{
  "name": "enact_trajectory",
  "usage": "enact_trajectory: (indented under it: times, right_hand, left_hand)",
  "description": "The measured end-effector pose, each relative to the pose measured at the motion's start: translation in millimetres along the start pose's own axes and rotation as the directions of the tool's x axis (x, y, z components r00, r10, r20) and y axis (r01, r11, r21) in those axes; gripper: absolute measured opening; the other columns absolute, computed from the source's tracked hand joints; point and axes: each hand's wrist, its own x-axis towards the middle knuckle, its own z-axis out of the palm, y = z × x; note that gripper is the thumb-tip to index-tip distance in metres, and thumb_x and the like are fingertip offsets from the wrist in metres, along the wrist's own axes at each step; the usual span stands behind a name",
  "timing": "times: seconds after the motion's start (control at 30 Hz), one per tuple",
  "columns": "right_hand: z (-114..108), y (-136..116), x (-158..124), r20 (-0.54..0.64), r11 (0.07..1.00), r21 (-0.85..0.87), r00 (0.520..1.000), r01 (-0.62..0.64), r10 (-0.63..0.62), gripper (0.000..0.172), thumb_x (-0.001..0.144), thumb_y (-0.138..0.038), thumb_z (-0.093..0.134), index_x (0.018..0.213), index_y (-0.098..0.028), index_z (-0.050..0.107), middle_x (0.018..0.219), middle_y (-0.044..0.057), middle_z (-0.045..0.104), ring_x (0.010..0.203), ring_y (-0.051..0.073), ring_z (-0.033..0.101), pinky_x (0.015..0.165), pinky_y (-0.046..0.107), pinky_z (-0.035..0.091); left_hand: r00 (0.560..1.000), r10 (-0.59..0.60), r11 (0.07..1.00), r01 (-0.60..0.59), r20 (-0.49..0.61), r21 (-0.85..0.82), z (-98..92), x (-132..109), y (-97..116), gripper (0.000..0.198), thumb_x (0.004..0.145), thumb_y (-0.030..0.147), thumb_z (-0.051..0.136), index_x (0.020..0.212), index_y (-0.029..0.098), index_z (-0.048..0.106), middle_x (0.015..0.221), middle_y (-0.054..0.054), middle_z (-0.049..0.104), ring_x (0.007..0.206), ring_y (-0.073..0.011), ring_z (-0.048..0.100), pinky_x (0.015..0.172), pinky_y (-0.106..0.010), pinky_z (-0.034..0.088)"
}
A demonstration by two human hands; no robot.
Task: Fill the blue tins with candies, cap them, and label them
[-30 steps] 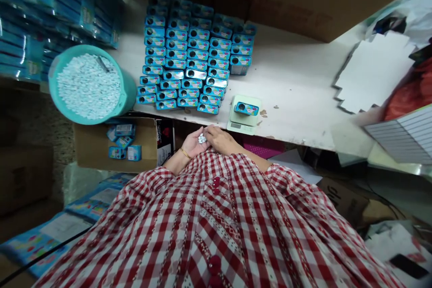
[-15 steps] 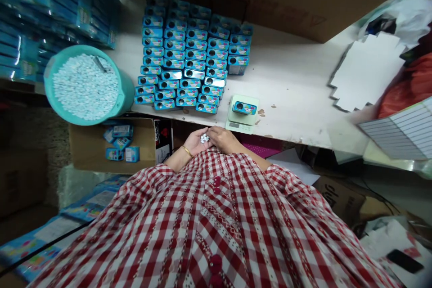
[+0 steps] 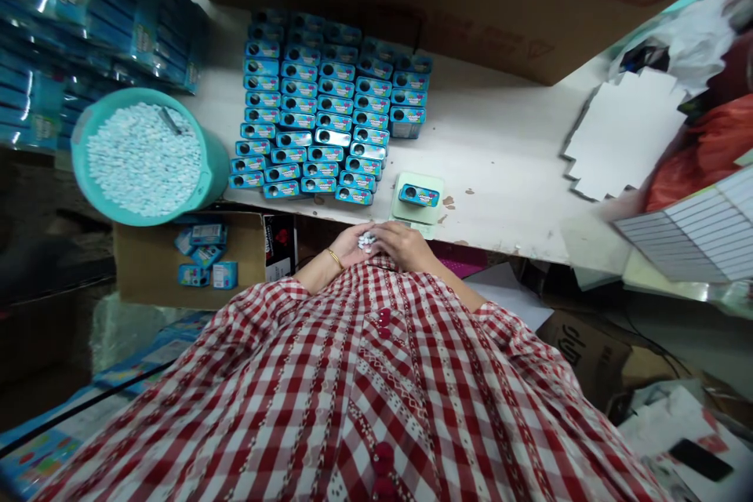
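My left hand [image 3: 349,246], with a gold bangle at the wrist, is cupped palm up in front of my shirt. A small heap of white candy pellets [image 3: 365,241] lies in it. Curled in from the right, my right hand [image 3: 405,245] meets the left at the pellets; its fingers are closed and their tips hidden. Just beyond my hands, a pale green digital scale [image 3: 400,213] carries one blue tin [image 3: 420,194]. Several rows of similar blue tins [image 3: 334,104] with dark round openings stand farther back.
At left, a turquoise bucket [image 3: 216,172] holds many white pellets and a metal scoop [image 3: 170,121]. Below it, a cardboard box [image 3: 147,267] contains several small blue packs. Wrapped blue packs [image 3: 100,23] are stacked far left. A large carton [image 3: 459,0] borders the white table [image 3: 494,165]; white card sheets [image 3: 627,133] lie right.
The view has shifted slightly. My hands have drawn a little to the right relative to the scale, remaining together around the pellets, and the right fingers cover more of the heap.
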Motion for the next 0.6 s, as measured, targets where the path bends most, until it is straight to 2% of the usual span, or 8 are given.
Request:
enact_trajectory:
  times: [0.1, 0.17, 0.27, 0.37, 0.4, 0.43, 0.47, 0.6]
  right_hand:
    - [-16, 9, -7, -0.178, 0.998, 0.049, 0.983, -0.047, 0.055, 0.028, 0.094, -0.026, 0.04, 0.098, -0.02, 0.067, 0.092, 0.008, 0.066, 0.089, 0.017, 0.06, 0.082, 0.03, 0.049]
    - [-23, 14, -9, -0.221, 0.996, 0.038, 0.971, -0.082, 0.089, 0.028, 0.093, -0.029, 0.041, 0.095, -0.02, 0.067, 0.088, 0.008, 0.065, 0.086, 0.018, 0.06, 0.08, 0.031, 0.05]
    - [-27, 25, -11, -0.287, 0.987, -0.031, 0.947, -0.159, 0.144, 0.028, 0.092, -0.032, 0.041, 0.099, -0.02, 0.066, 0.095, 0.01, 0.064, 0.094, 0.02, 0.058, 0.085, 0.035, 0.049]
    - [-31, 48, -12, -0.465, 0.94, -0.052, 0.841, -0.337, 0.276, 0.031, 0.09, -0.034, 0.044, 0.111, -0.017, 0.059, 0.11, 0.014, 0.059, 0.108, 0.024, 0.053, 0.095, 0.042, 0.043]
    - [-33, 58, -12, -0.497, 0.923, -0.038, 0.808, -0.383, 0.315, 0.035, 0.089, -0.036, 0.046, 0.116, -0.016, 0.055, 0.114, 0.015, 0.057, 0.111, 0.025, 0.051, 0.097, 0.044, 0.041]
    - [-35, 68, -12, -0.499, 0.913, -0.022, 0.796, -0.407, 0.343, 0.04, 0.087, -0.037, 0.048, 0.121, -0.015, 0.051, 0.116, 0.016, 0.056, 0.113, 0.026, 0.049, 0.097, 0.045, 0.04]
    - [-37, 76, -12, -0.476, 0.912, -0.007, 0.804, -0.409, 0.357, 0.046, 0.085, -0.039, 0.05, 0.124, -0.014, 0.048, 0.118, 0.017, 0.055, 0.114, 0.026, 0.049, 0.097, 0.045, 0.041]
    - [-39, 95, -8, -0.307, 0.952, 0.035, 0.904, -0.303, 0.299, 0.054, 0.08, -0.04, 0.058, 0.127, -0.016, 0.043, 0.123, 0.016, 0.053, 0.115, 0.026, 0.05, 0.095, 0.042, 0.043]
  left_hand:
    - [1.0, 0.023, 1.0, -0.023, 0.013, -0.012, 6.7, 2, 0, 0.028, 0.09, 0.015, 0.038, 0.092, 0.004, 0.063, 0.074, -0.012, 0.069, 0.072, -0.0163, 0.067, 0.074, -0.027, 0.053]
    - [1.0, 0.011, 1.0, -0.011, 0.025, 0.003, 11.1, 2, 1, 0.031, 0.09, 0.016, 0.036, 0.101, 0.003, 0.062, 0.081, -0.015, 0.07, 0.08, -0.0188, 0.068, 0.079, -0.031, 0.053]
    - [1.0, 0.006, 1.0, -0.006, 0.0, 0.014, 14.5, 5, 2, 0.029, 0.09, 0.015, 0.038, 0.102, 0.005, 0.062, 0.075, -0.012, 0.069, 0.07, -0.016, 0.067, 0.066, -0.026, 0.053]
    - [0.999, 0.035, 0.999, -0.035, -0.041, -0.01, 14.1, 7, 6, 0.024, 0.09, 0.016, 0.041, 0.087, 0.008, 0.063, 0.062, -0.007, 0.064, 0.052, -0.0104, 0.06, 0.045, -0.017, 0.043]
    - [0.998, 0.044, 0.999, -0.045, -0.054, -0.02, 13.9, 8, 7, 0.024, 0.091, 0.017, 0.042, 0.084, 0.008, 0.063, 0.06, -0.007, 0.063, 0.05, -0.0099, 0.059, 0.043, -0.016, 0.041]
    - [0.997, 0.052, 0.998, -0.054, -0.063, -0.03, 14.0, 8, 8, 0.025, 0.091, 0.018, 0.041, 0.082, 0.008, 0.062, 0.061, -0.007, 0.063, 0.051, -0.0101, 0.059, 0.043, -0.016, 0.042]
    - [0.996, 0.058, 0.997, -0.061, -0.071, -0.036, 14.4, 9, 10, 0.026, 0.091, 0.019, 0.041, 0.082, 0.008, 0.063, 0.062, -0.008, 0.064, 0.053, -0.0107, 0.06, 0.044, -0.016, 0.043]
    - [0.994, 0.083, 0.995, -0.087, -0.07, -0.055, 17.8, 9, 14, 0.026, 0.091, 0.019, 0.041, 0.087, 0.007, 0.064, 0.065, -0.008, 0.064, 0.057, -0.0117, 0.062, 0.049, -0.018, 0.047]
